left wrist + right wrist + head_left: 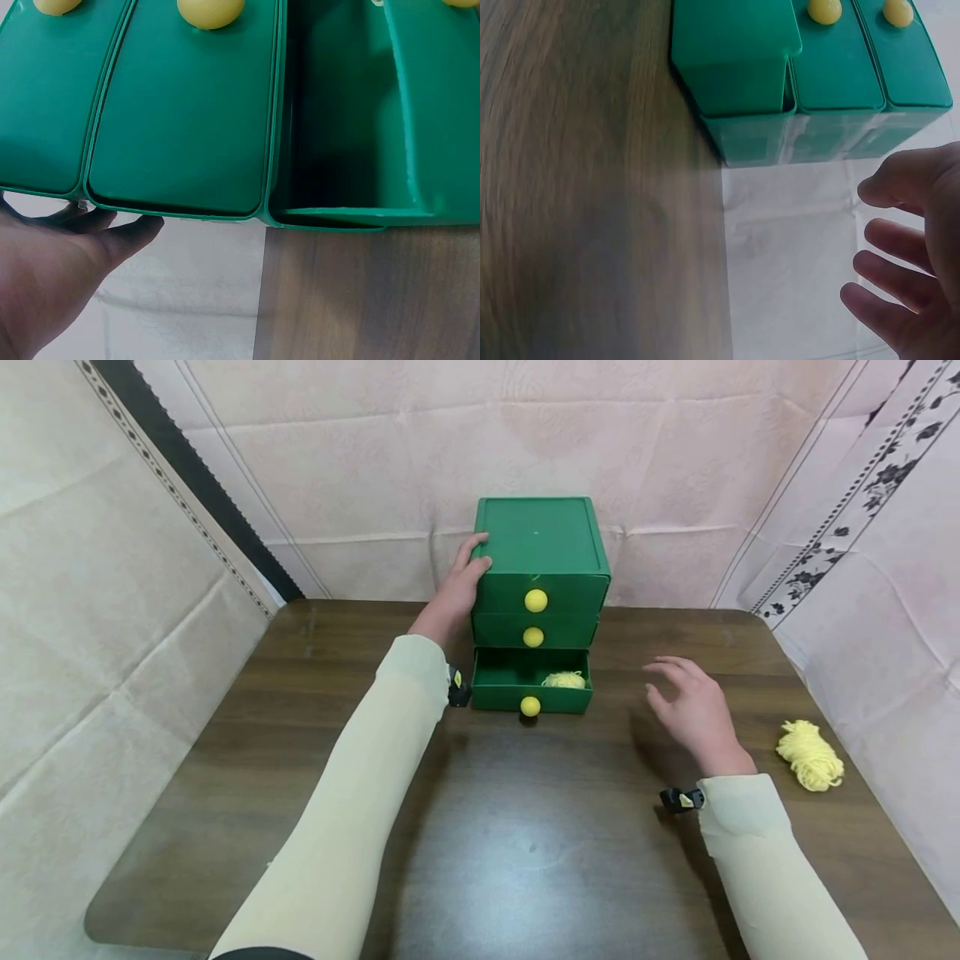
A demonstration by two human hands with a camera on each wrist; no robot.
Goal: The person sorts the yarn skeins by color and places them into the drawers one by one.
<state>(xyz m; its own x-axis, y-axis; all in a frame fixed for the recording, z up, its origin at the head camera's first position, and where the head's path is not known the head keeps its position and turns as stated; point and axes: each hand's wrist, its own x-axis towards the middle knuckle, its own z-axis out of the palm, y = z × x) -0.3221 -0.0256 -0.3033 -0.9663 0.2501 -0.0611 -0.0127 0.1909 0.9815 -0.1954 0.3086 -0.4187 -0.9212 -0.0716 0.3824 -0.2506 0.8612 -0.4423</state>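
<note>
A green three-drawer cabinet [543, 535] with round yellow knobs stands at the back of the table. Its bottom drawer [498, 697] is pulled out, and a bundle of yellow yarn [564, 680] lies in its right part. My left hand [459, 583] rests against the cabinet's left side, thumb and fingers near the top edge; in the left wrist view the hand [67, 262] lies along that side. To the right of the cabinet, my right hand [693, 710] hovers over the table with fingers loosely bent and nothing in them.
A second yellow yarn bundle [810, 756] lies near the table's right edge, beyond the right hand. The brown wooden table [480, 860] has pale patterned cloth [360, 460] hanging behind it and at both sides.
</note>
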